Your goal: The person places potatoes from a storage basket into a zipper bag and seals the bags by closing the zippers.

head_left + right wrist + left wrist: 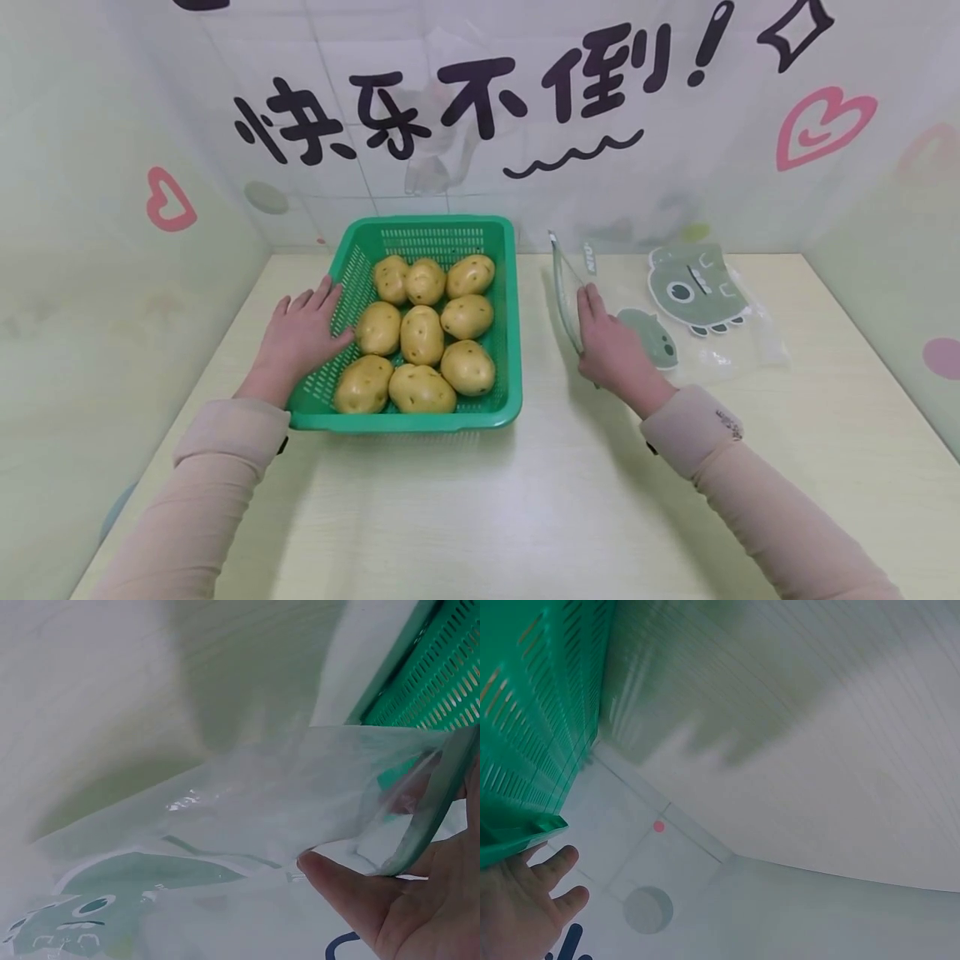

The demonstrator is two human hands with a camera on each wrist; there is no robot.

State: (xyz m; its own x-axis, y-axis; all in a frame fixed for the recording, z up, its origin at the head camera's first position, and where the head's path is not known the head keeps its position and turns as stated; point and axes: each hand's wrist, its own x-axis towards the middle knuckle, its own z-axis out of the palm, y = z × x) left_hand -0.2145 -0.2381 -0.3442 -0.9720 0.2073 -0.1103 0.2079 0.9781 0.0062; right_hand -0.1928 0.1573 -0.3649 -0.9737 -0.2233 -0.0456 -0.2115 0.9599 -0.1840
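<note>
A green plastic basket (516, 333) with slotted sides holds several potatoes (422, 335) in its bottom. My left hand (300, 333) rests at the basket's left rim, its thumb reaching over the edge and its other fingers spread along the outside. The left wrist view shows those fingers (571, 901) extended beside the rim. To the right of the basket, my right hand (617, 346) holds a clear zip bag (622, 287) by its mouth, which gapes towards the basket. Seen from the right wrist, the thumb (337, 881) lies at the bag's mouth, with fingers partly behind the plastic.
The bag's far end, printed with a green cartoon monster (697, 287), lies on the pale wooden table (465, 517). Behind stands a whitish wall sheet (480, 183) with black lettering and pink hearts. Similar sheets close off the left and right sides.
</note>
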